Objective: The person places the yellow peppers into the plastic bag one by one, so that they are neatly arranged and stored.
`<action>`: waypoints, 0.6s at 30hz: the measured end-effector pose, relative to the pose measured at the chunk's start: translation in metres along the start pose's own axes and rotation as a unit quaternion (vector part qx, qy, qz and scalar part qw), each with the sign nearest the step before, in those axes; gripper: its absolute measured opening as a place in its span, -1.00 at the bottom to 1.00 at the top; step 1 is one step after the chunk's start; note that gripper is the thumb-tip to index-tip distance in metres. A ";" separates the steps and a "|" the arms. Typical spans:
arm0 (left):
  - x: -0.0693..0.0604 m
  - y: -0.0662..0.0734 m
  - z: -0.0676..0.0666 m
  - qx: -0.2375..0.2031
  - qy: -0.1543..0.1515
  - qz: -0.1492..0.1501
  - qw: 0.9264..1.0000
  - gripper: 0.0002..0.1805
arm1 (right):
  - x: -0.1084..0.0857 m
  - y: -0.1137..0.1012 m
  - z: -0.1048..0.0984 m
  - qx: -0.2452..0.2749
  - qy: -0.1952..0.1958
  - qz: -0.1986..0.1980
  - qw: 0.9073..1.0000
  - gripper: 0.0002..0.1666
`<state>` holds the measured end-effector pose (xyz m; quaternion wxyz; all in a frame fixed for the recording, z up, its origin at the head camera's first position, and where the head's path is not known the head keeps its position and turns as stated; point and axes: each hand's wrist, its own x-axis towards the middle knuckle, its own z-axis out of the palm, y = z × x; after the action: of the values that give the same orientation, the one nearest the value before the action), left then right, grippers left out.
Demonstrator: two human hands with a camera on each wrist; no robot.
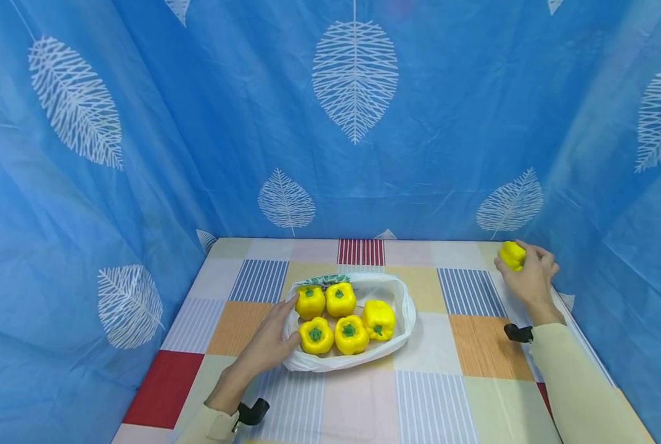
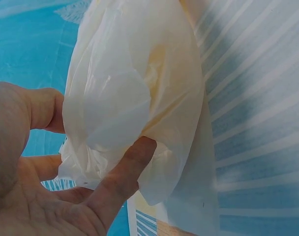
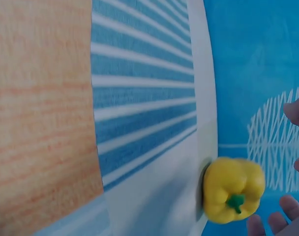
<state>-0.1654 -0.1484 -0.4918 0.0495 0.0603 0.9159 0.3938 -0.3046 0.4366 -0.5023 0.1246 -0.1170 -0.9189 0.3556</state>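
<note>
A white plastic bag (image 1: 405, 314) lies spread wide at its mouth on the table, with several yellow bell peppers (image 1: 379, 320) inside it. My left hand (image 1: 272, 336) holds the bag's left end. In the left wrist view, thumb and some fingertips reach over the bag's rim, while another finger (image 2: 125, 179) presses its outer side. Far to the right, my right hand (image 1: 533, 277) is at a single yellow bell pepper (image 1: 512, 255). The right wrist view has this pepper (image 3: 233, 191) near the table's edge, stem showing, with spread fingers (image 3: 291, 207) beside it.
A checked, patchwork-patterned cloth (image 1: 358, 401) covers the table. Blue curtains with white leaf prints (image 1: 355, 80) rise behind it and at both sides. The right-hand pepper is close to the table's far right corner. Black straps (image 1: 519, 333) are on both wrists.
</note>
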 end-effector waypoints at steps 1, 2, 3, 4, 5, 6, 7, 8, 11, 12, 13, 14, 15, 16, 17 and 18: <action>-0.001 0.000 0.000 0.001 0.000 0.000 1.000 -0.05 | 0.001 0.002 0.000 -0.002 -0.001 0.005 1.000 0.01; -0.001 0.000 0.000 0.001 0.001 -0.001 1.000 -0.04 | 0.003 0.004 0.000 -0.004 -0.003 0.009 1.000 0.02; -0.001 0.000 -0.001 0.001 0.001 -0.002 1.000 -0.04 | 0.005 0.006 -0.001 -0.006 -0.007 0.013 1.000 0.02; -0.002 0.001 -0.001 0.001 0.002 -0.002 1.000 -0.04 | 0.007 0.007 -0.001 -0.007 -0.011 0.017 1.000 0.03; -0.002 0.001 -0.001 0.001 0.003 -0.003 1.000 -0.04 | 0.008 0.009 -0.002 -0.009 -0.016 0.021 1.000 0.03; -0.001 0.001 -0.001 0.001 0.003 -0.004 1.000 -0.04 | 0.009 0.010 -0.002 -0.009 -0.023 0.025 0.999 0.04; -0.002 0.001 -0.001 0.001 0.003 -0.005 1.000 -0.04 | 0.011 0.011 -0.003 -0.010 -0.029 0.029 0.999 0.05; -0.002 0.001 -0.001 0.002 0.003 -0.008 1.000 -0.04 | 0.011 0.012 -0.003 -0.011 -0.036 0.033 0.999 0.06; -0.002 0.001 -0.001 0.002 0.004 -0.008 1.000 -0.05 | 0.013 0.016 -0.003 -0.017 -0.052 0.044 0.998 0.08; -0.002 0.001 -0.001 0.001 0.004 -0.008 1.000 -0.05 | 0.013 0.018 -0.002 -0.018 -0.055 0.047 0.997 0.09; -0.002 0.001 -0.001 0.001 0.004 -0.007 1.000 -0.05 | 0.014 0.019 -0.002 -0.017 -0.057 0.052 0.997 0.10; -0.002 0.001 0.000 0.002 0.004 -0.006 1.000 -0.05 | 0.014 0.021 -0.002 -0.016 -0.060 0.055 0.997 0.10; -0.002 0.001 0.000 0.002 0.004 -0.005 1.000 -0.05 | 0.015 0.023 -0.002 -0.015 -0.062 0.057 0.996 0.11; -0.002 0.000 0.000 0.005 0.005 -0.004 1.000 -0.05 | 0.015 0.025 -0.002 -0.014 -0.063 0.059 0.996 0.11; -0.002 0.000 0.000 0.006 0.005 -0.003 1.000 -0.05 | 0.016 0.027 -0.002 -0.011 -0.064 0.061 0.996 0.12; -0.002 -0.001 0.000 0.008 0.006 0.000 1.000 -0.05 | 0.016 0.028 -0.002 -0.010 -0.065 0.064 0.996 0.12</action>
<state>-0.1634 -0.1490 -0.4925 0.0438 0.0586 0.9191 0.3872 -0.3157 0.4636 -0.5176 0.0407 -0.1533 -0.9192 0.3604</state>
